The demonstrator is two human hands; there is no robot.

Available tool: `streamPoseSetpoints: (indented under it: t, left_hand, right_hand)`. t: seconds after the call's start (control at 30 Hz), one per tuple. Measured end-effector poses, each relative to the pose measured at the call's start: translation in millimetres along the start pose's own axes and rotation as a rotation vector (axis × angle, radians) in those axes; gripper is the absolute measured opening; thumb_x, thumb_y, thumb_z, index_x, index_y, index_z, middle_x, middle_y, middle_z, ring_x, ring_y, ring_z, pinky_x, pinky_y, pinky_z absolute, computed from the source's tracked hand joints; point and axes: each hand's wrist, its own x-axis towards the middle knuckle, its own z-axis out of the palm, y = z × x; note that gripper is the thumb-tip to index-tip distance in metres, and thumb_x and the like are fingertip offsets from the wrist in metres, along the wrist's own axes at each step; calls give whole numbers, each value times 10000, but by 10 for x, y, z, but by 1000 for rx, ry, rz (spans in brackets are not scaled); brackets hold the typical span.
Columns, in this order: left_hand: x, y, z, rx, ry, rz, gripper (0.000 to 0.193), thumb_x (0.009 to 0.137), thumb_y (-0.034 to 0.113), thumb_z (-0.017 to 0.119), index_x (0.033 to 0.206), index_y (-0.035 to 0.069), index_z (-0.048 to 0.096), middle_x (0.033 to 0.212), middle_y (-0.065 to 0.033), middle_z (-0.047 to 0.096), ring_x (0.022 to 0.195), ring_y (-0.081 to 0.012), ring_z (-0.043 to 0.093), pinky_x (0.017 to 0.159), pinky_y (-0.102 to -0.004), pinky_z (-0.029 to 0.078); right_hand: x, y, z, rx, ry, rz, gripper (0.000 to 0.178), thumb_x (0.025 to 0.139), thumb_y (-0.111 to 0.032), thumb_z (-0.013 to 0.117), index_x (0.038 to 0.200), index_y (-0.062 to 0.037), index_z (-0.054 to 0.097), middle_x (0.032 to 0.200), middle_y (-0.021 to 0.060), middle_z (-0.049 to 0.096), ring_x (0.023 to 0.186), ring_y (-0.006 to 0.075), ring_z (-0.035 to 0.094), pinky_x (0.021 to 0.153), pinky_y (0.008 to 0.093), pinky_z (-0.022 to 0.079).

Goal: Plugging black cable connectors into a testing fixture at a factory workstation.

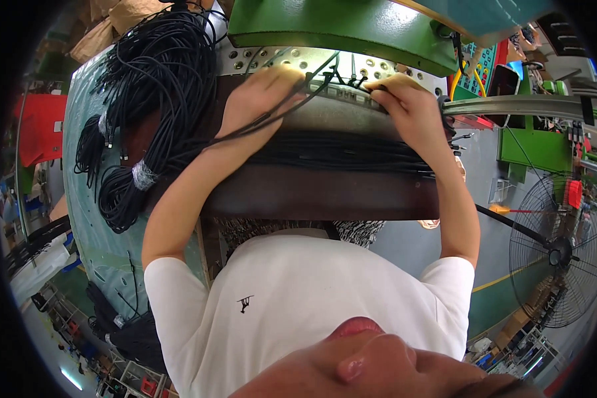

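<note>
Under the green machine head, a narrow metal mould lies at the front of a perforated metal plate, with black cable ends in it. My left hand is closed at the mould's left end; glare and the cables hide what its fingertips hold. Black cables run up across my left wrist to the mould. At the mould's right end, my right hand pinches with thumb and forefinger, touching the metal. A row of straight black cables lies along the brown ledge below both hands.
Overhead sits a green machine housing. A big heap of black cables, tied in bundles, covers the left tabletop. To the right are a metal rail, a control panel with buttons and a floor fan.
</note>
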Motion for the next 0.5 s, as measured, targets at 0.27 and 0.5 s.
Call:
streamPoseSetpoints:
  t: [0.27, 0.5]
  left_hand:
    - [-96, 11, 78, -50, -127, -214, 224, 817, 87, 645, 1034, 43, 608, 1036, -122, 618, 871, -285, 618, 741, -338, 500]
    - [-102, 267, 108, 59, -303, -169, 461, 853, 339, 599, 1176, 15, 548, 1170, -154, 557, 1123, -326, 502, 930, -371, 427]
  right_hand:
    - [-692, -102, -472, -310, 248, -3, 236, 804, 1, 638, 1030, -62, 659, 851, 92, 616, 710, 203, 602, 624, 326, 470]
    - [-1915, 686, -939, -500, 627, 588, 286, 858, -85, 624, 1141, -41, 621, 1005, 107, 645, 870, 237, 628, 790, 318, 495]
